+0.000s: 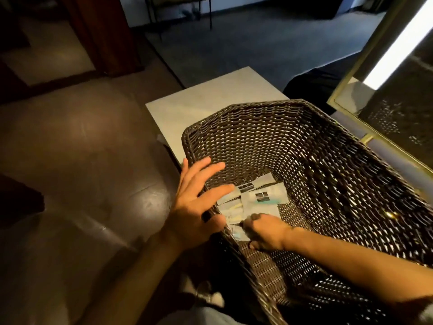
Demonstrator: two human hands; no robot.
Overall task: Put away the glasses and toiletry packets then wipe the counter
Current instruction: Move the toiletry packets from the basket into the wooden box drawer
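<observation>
A large dark wicker basket point(328, 146) fills the middle and right of the view. Several white toiletry packets point(260, 199) lie on its woven floor near the left wall. My right hand point(267, 231) is down inside the basket, fingers curled onto the nearest packets. My left hand point(199, 200) rests over the basket's left rim with fingers spread and holds nothing. No glasses are in view.
The basket stands on a pale counter point(206, 102) whose bare far corner shows behind it. A gold-framed mirror point(365, 73) with a bright light strip rises at the right. Dark glossy floor point(82, 148) lies to the left.
</observation>
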